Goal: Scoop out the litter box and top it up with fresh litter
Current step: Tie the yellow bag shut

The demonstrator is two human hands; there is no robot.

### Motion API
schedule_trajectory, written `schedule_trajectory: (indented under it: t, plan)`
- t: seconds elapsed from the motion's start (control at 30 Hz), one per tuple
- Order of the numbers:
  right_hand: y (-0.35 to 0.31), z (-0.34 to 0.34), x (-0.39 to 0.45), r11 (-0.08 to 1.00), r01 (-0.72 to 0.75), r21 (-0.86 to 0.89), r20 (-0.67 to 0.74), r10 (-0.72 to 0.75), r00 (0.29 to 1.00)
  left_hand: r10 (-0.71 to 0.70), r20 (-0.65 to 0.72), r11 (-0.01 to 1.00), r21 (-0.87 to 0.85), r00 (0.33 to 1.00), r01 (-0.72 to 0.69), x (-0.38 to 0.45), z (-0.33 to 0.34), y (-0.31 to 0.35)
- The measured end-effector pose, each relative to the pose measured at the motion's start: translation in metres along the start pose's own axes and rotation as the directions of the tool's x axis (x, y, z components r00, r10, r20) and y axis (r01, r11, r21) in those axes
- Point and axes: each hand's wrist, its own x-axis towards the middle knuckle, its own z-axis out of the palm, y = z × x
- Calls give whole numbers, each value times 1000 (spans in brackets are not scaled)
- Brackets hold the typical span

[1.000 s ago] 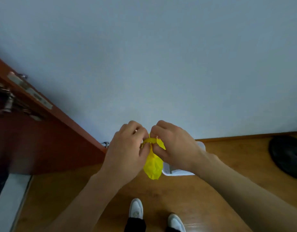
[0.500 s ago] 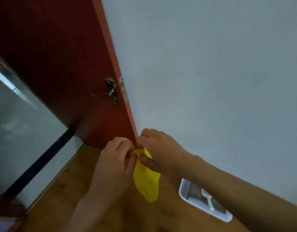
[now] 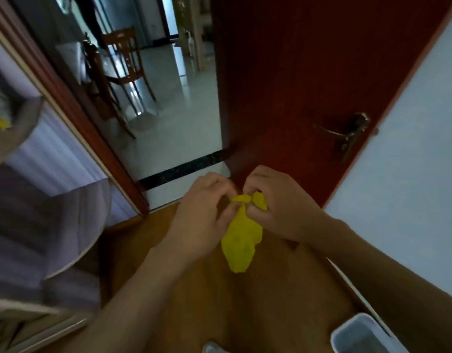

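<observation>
A small yellow plastic bag (image 3: 241, 242) hangs in front of me above the wooden floor. My left hand (image 3: 202, 212) and my right hand (image 3: 278, 202) both pinch its twisted top, fingers curled close together at the neck of the bag. The bag's lower part bulges and dangles free. A corner of the white litter box (image 3: 357, 335) shows at the bottom right on the floor; its inside is mostly out of view.
An open red-brown door (image 3: 296, 85) with a metal handle (image 3: 347, 136) stands ahead by a pale wall (image 3: 410, 174). The doorway leads to a tiled room with a wooden chair (image 3: 123, 70). A purple-covered bed (image 3: 41, 225) fills the left side.
My view has swung left from the wall to the open doorway. Both hands stay pinched on the bag's top. The litter box has slid to the bottom right corner.
</observation>
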Motion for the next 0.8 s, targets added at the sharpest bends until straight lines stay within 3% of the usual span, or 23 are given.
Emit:
schedule_trajectory:
  t: [0.2,0.4,0.53,0.63,0.8]
  plan:
    - [-46,46,70,988,144,46,70,-147,987,-146,-146,988,20,978,150,-37,-43,-57]
    - [-91,99,126,929,336,155,219,-364,905,-330,-342,926,61,880,372,-87,-74,-90]
    - [-113,130,153,845,464,266,313,-531,787,-445,-465,841,77,765,536,-116,-84,-95]
    - [-122,153,168,766,537,354,368,-642,672,-518,-566,746,70,642,663,-132,-83,-90]
    - [-134,177,178,547,647,532,339,-837,429,-569,-712,557,35,411,830,-146,-68,-56]
